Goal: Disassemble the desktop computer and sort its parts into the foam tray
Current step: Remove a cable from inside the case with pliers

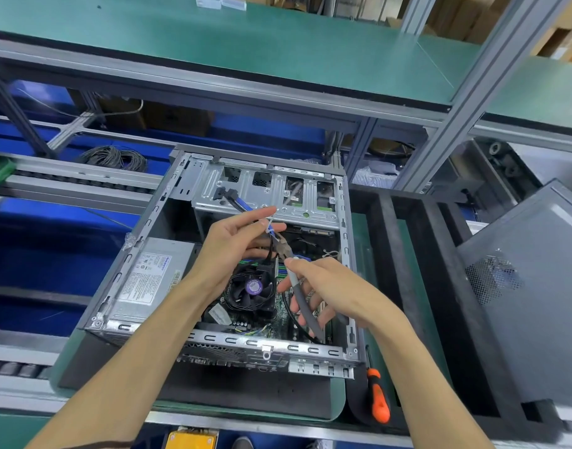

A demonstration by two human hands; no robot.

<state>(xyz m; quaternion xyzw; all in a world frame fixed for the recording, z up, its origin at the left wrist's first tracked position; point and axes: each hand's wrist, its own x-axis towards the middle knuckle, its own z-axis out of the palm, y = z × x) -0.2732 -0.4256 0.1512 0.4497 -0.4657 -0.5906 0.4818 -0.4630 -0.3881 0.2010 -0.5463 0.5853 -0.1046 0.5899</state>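
We see the desktop computer (213,254) as a shell of bare sheet metal, pale grey with a dull galvanised sheen, punched with slots. Inside it, on the left, the power supply (151,273) is matt grey metal bearing a white paper label, and the fan (250,288) is black plastic with a glossy purple sticker. The pliers (297,283) have grey handles that look like smooth rubber or plastic. To the right, the foam tray (404,254) is matt black with a slightly coarse surface. On the near right lies a screwdriver (378,396) with a shiny orange and black plastic handle. The side panel (530,286), far right, is smooth grey metal, partly perforated.
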